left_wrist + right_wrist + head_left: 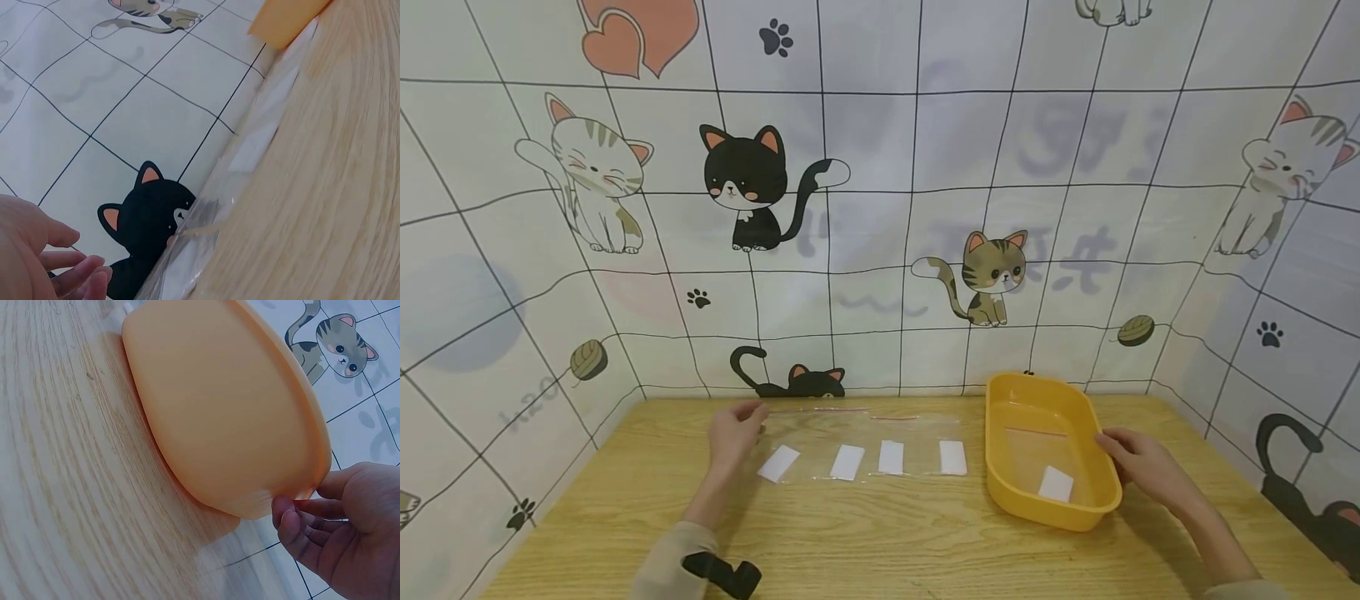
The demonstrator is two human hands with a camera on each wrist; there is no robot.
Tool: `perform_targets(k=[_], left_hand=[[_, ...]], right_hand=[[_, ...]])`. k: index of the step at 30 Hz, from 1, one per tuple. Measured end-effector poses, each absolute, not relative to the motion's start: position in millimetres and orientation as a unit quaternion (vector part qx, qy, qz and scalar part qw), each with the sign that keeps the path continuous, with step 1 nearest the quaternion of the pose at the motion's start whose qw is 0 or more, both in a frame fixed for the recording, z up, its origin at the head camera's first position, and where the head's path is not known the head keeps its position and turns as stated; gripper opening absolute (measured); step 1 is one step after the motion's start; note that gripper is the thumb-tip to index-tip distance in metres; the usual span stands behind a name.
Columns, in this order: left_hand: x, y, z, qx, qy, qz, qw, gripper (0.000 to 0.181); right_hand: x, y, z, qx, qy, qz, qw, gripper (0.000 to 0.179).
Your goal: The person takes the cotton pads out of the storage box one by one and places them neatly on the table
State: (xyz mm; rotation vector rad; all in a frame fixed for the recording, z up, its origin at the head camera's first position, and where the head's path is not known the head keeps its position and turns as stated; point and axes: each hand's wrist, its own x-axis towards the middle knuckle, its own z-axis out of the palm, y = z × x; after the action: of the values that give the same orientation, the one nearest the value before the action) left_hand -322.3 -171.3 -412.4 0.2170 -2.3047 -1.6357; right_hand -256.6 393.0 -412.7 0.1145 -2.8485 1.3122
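A yellow plastic basin (pixel 1037 512) stands at the right of the table. My right hand (pixel 1146 471) pinches its right rim between thumb and fingers, as the right wrist view also shows. Inside the basin lies a clear zip bag (pixel 1026 454) with a pinkish strip and a white card (pixel 1056 483). Several clear bags (pixel 910 429) lie in a row left of the basin, each with a white card at its near end. By the far left corner of the leftmost bag is my left hand (pixel 735 437). Its fingers (pixel 81 275) are loosely bent and hold nothing in the left wrist view.
Bags and basin rest on a light wood-grain table (pixel 850 542). A white cloth wall (pixel 880 250) with grid lines and cartoon cats encloses its back and sides. A black strap (pixel 722 573) is round the left wrist.
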Motion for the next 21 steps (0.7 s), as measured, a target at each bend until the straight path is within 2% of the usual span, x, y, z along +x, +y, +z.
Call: perform_targets(k=[21], left_hand=[[-299.5,-128.2,-382.4,0.026,-0.75,-0.654,0.097,0.028]], right_hand=[[-256.8,392.2,-411.7,0.035,-0.909,0.416,-0.001,0.059]])
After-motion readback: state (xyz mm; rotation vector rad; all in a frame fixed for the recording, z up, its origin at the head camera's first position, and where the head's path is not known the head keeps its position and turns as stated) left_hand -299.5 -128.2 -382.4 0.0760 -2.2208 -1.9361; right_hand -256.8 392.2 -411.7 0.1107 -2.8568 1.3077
